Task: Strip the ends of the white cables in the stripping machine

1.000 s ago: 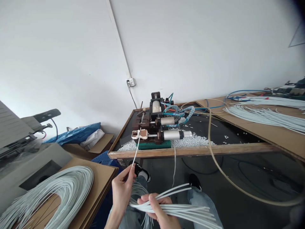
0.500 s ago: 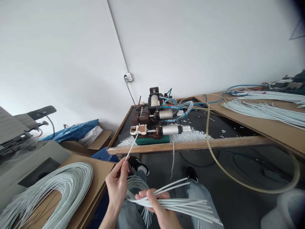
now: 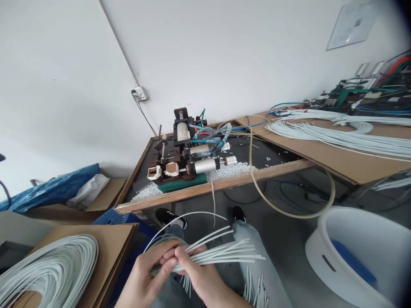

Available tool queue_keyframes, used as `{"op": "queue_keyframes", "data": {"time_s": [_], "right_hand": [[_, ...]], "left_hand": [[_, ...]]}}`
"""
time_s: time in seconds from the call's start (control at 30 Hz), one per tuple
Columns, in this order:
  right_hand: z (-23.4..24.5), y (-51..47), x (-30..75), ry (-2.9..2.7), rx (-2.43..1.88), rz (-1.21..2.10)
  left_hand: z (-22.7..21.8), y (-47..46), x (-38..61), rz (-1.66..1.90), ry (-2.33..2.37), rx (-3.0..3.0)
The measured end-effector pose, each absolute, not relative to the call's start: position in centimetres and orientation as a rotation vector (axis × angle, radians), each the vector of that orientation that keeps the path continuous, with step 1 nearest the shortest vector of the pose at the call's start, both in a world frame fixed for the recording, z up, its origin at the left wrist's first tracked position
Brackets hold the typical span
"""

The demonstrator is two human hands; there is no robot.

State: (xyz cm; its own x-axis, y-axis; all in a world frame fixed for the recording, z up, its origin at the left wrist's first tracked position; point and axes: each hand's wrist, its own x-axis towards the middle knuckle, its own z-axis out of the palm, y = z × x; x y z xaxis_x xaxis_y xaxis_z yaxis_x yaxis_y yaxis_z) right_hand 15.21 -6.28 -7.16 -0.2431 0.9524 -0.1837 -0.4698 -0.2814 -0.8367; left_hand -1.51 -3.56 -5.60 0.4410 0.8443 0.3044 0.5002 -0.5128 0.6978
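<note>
My right hand (image 3: 204,270) closes round a bundle of thin, smooth white wires (image 3: 227,252), held above my lap, cut ends fanning rightward. My left hand (image 3: 148,270) meets it, fingers curled — I can't tell what it grips. One loose wire (image 3: 189,213) arcs above both. Beyond, a metal-cylindered pneumatic machine (image 3: 203,166) stands on the wood-edged counter (image 3: 224,183) — white scraps (image 3: 146,191) around it.

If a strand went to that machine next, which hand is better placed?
Probably the left hand: it lies more in line with the white-edged blocks of the machine, while the right hand cradles the strands.
</note>
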Motion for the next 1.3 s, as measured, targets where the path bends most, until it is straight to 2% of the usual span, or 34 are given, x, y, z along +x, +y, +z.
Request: {"op": "queue_keyframes", "data": {"time_s": [0.2, 0.4, 0.57, 0.77, 0.87, 1.03, 1.2, 1.3], "right_hand": [[-6.2, -6.3, 15.7, -0.769, -0.948, 1.754], [-5.3, -6.2, 16.2, -0.669, -0.917, 1.775], [-6.3, -6.0, 15.7, -0.623, -0.899, 1.749], [-6.9, -6.3, 15.4, -0.642, -0.937, 1.746], [-6.4, -6.5, 15.5, -0.652, -0.957, 1.743], [-6.6, -6.6, 15.3, -0.703, -1.032, 1.726], [-7.5, -6.8, 15.1, -0.66, -1.043, 1.712], [-7.8, -6.9, 15.0, -0.707, -1.047, 1.7]], "left_hand": [[-6.6, -3.6, -2.5, 0.999, 1.231, 2.178], [-6.1, -3.6, -3.2, 0.906, 1.213, 2.293], [-6.0, -3.9, -3.4, 0.905, 1.237, 2.272], [-5.3, -3.9, -3.7, 1.215, 1.473, 2.04], [-4.8, -3.5, -4.2, 1.263, 1.507, 1.82], [-2.6, -3.5, -3.8, 1.018, 1.364, 1.825], [-0.6, -4.2, -3.6, 0.655, 0.895, 1.715], [-1.5, -3.5, -4.2, 0.859, 0.836, 1.555]]}}
